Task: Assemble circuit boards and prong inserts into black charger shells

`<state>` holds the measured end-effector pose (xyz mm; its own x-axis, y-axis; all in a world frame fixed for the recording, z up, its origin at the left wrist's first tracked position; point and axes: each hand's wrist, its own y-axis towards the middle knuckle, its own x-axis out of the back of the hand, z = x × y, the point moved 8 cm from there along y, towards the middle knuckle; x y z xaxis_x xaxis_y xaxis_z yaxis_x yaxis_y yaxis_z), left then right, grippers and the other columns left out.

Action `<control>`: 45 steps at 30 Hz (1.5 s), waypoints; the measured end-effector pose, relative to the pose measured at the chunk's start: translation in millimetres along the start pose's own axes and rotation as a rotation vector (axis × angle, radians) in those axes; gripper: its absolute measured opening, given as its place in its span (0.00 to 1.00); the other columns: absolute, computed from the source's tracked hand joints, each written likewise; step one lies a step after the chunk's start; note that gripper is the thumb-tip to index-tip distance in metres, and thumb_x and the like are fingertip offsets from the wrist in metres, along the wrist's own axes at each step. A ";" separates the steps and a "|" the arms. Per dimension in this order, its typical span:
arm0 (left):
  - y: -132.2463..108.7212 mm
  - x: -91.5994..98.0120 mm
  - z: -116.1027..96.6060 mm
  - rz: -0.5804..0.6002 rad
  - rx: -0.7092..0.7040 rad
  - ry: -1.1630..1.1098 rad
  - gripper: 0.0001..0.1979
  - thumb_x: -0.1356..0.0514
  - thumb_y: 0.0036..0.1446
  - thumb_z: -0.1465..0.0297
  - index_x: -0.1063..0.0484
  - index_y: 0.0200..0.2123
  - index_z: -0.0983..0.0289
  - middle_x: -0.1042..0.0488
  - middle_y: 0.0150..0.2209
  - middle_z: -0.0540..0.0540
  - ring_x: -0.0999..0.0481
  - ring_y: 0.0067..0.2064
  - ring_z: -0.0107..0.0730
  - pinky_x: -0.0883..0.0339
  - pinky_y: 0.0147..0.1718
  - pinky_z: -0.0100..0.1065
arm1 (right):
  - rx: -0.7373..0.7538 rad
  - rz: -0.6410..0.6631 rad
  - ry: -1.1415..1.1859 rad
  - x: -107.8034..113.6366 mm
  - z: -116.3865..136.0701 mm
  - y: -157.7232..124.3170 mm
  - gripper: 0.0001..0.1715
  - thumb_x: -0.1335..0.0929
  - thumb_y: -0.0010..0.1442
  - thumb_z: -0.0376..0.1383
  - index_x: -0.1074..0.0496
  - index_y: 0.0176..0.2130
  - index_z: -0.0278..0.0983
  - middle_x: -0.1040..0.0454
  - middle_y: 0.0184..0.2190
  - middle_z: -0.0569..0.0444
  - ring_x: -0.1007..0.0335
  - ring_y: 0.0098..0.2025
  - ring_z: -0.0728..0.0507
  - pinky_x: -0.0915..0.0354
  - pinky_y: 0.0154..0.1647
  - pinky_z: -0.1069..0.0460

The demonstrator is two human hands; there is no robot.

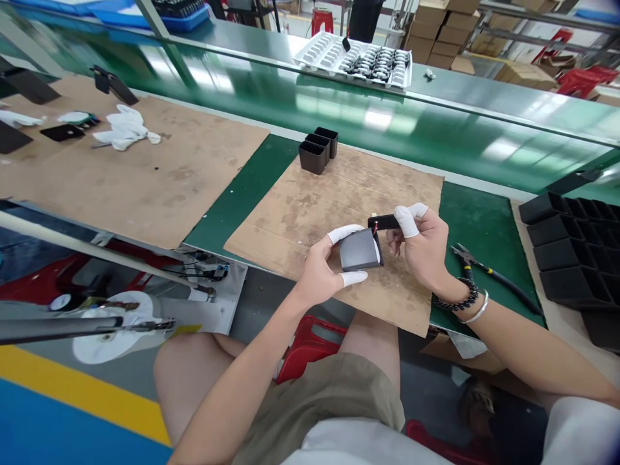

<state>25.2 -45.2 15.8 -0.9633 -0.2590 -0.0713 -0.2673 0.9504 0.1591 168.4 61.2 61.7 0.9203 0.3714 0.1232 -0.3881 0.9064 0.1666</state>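
Observation:
My left hand, with white finger covers, grips a dark square housing by its left side, above the cardboard mat. A small black part is pinched in my right hand, just above the housing's upper right corner. Short red wires show between the part and the housing. The inside of the housing is mostly hidden from view.
Black cups stand at the mat's back edge. Pliers lie right of my right hand, near stacked black trays. Beyond the green conveyor is a white tray of dark parts. A white cloth lies on the left cardboard.

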 end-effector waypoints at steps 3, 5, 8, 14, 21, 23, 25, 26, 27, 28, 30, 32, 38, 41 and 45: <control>-0.5 0.4 -1.5 0.025 0.008 0.016 0.37 0.23 0.40 0.67 0.25 0.57 0.62 0.23 0.60 0.64 0.24 0.63 0.55 0.29 0.63 0.51 | -0.045 0.071 -0.054 -1.1 -5.1 7.6 0.32 0.27 0.56 0.63 0.38 0.26 0.43 0.33 0.15 0.60 0.42 0.13 0.50 0.48 0.13 0.53; -0.4 -1.8 -1.2 0.057 0.028 0.045 0.37 0.23 0.40 0.67 0.25 0.56 0.63 0.22 0.59 0.64 0.23 0.62 0.55 0.27 0.61 0.50 | -0.061 0.137 -0.068 -4.1 -9.6 11.9 0.30 0.27 0.57 0.61 0.36 0.27 0.42 0.35 0.14 0.62 0.43 0.14 0.51 0.47 0.14 0.54; 0.4 -4.6 1.2 0.054 0.038 0.097 0.36 0.23 0.41 0.66 0.26 0.55 0.63 0.22 0.58 0.64 0.21 0.59 0.53 0.24 0.57 0.48 | -0.091 0.204 0.051 -11.7 -16.9 9.6 0.25 0.26 0.59 0.55 0.31 0.45 0.42 0.27 0.24 0.60 0.30 0.24 0.48 0.31 0.25 0.52; -4.0 8.0 11.3 -0.288 -0.023 0.277 0.35 0.27 0.47 0.67 0.30 0.60 0.64 0.23 0.57 0.66 0.21 0.57 0.51 0.25 0.57 0.50 | -0.181 0.438 0.114 -41.0 -20.0 -19.3 0.63 0.21 0.52 0.42 0.56 0.73 0.46 0.21 0.47 0.51 0.20 0.47 0.41 0.22 0.46 0.45; -6.9 -8.6 -0.2 -0.261 -0.162 0.671 0.39 0.34 0.56 0.72 0.41 0.69 0.58 0.28 0.63 0.66 0.26 0.63 0.56 0.34 0.64 0.61 | -0.005 0.247 -0.230 5.9 -3.9 86.1 0.59 0.25 0.53 0.37 0.56 0.73 0.41 0.21 0.28 0.61 0.25 0.25 0.44 0.26 0.26 0.49; -6.1 -15.3 -1.2 -0.232 -0.178 0.798 0.34 0.38 0.59 0.72 0.40 0.68 0.61 0.26 0.61 0.67 0.25 0.61 0.57 0.34 0.62 0.63 | 0.123 -0.046 -0.549 45.6 5.1 139.5 0.53 0.25 0.53 0.33 0.47 0.70 0.33 0.19 0.34 0.52 0.22 0.32 0.42 0.23 0.36 0.47; -5.5 -21.4 -2.1 -0.210 -0.213 0.909 0.28 0.40 0.61 0.71 0.36 0.65 0.64 0.24 0.58 0.69 0.24 0.59 0.58 0.33 0.60 0.63 | 0.133 -0.316 -0.810 81.5 8.0 178.7 0.40 0.25 0.54 0.30 0.35 0.63 0.26 0.18 0.42 0.42 0.21 0.42 0.40 0.26 0.48 0.46; -5.2 -24.1 -2.5 -0.199 -0.229 0.954 0.26 0.41 0.62 0.71 0.34 0.63 0.64 0.23 0.56 0.69 0.24 0.58 0.58 0.32 0.60 0.63 | 0.121 -0.361 -0.826 92.3 5.3 193.6 0.34 0.26 0.56 0.29 0.32 0.60 0.25 0.19 0.44 0.38 0.21 0.46 0.40 0.27 0.52 0.46; -5.0 -26.4 -3.0 -0.187 -0.243 0.991 0.24 0.42 0.62 0.71 0.32 0.61 0.65 0.22 0.55 0.69 0.23 0.57 0.58 0.32 0.59 0.63 | 0.108 -0.388 -0.828 100.2 1.7 204.9 0.29 0.26 0.59 0.30 0.30 0.58 0.25 0.20 0.46 0.38 0.22 0.48 0.40 0.28 0.54 0.46; -4.6 -28.4 -3.7 -0.174 -0.252 1.020 0.22 0.42 0.63 0.72 0.31 0.60 0.65 0.22 0.54 0.69 0.23 0.57 0.57 0.31 0.59 0.62 | 0.088 -0.408 -0.817 105.6 -2.9 212.8 0.26 0.26 0.62 0.33 0.29 0.57 0.28 0.21 0.48 0.40 0.22 0.48 0.41 0.27 0.54 0.45; -3.7 -31.7 -5.6 -0.144 -0.255 1.057 0.18 0.43 0.63 0.72 0.28 0.56 0.65 0.21 0.54 0.68 0.23 0.56 0.56 0.30 0.58 0.60 | 0.055 -0.442 -0.786 107.3 -11.2 220.6 0.21 0.28 0.66 0.39 0.28 0.56 0.34 0.23 0.52 0.45 0.23 0.51 0.41 0.26 0.54 0.42; -2.6 -34.6 -8.4 -0.113 -0.250 1.077 0.15 0.43 0.64 0.73 0.27 0.53 0.66 0.21 0.53 0.67 0.22 0.56 0.54 0.29 0.57 0.58 | 0.047 -0.479 -0.773 95.1 -14.4 221.3 0.19 0.31 0.70 0.38 0.28 0.57 0.34 0.27 0.59 0.42 0.26 0.57 0.39 0.29 0.58 0.37; -0.8 -37.4 -11.3 -0.096 -0.225 1.107 0.09 0.42 0.63 0.75 0.24 0.45 0.65 0.21 0.51 0.63 0.22 0.54 0.49 0.28 0.56 0.53 | 0.277 -0.138 -0.906 -37.9 11.1 199.4 0.25 0.33 0.67 0.30 0.32 0.62 0.29 0.37 0.66 0.21 0.31 0.63 0.29 0.38 0.61 0.33; -0.8 -36.9 -9.8 -0.106 -0.225 1.106 0.09 0.42 0.64 0.75 0.24 0.44 0.66 0.21 0.51 0.62 0.23 0.54 0.47 0.29 0.58 0.52 | 0.364 0.227 -0.967 -115.0 16.6 172.0 0.26 0.27 0.61 0.38 0.27 0.58 0.37 0.20 0.52 0.41 0.22 0.49 0.35 0.30 0.49 0.46; 1.1 -33.5 -6.5 -0.095 -0.153 1.039 0.12 0.42 0.64 0.75 0.25 0.48 0.65 0.22 0.53 0.62 0.24 0.58 0.47 0.32 0.62 0.52 | 0.333 0.399 -1.111 -154.3 13.5 148.2 0.19 0.30 0.64 0.37 0.24 0.53 0.33 0.18 0.47 0.38 0.22 0.47 0.34 0.33 0.44 0.48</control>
<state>57.0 -36.7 24.8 -0.4683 -0.4202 0.7772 -0.2734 0.9054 0.3248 -31.8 135.5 80.6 0.2542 0.0903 0.9629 -0.7766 0.6125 0.1476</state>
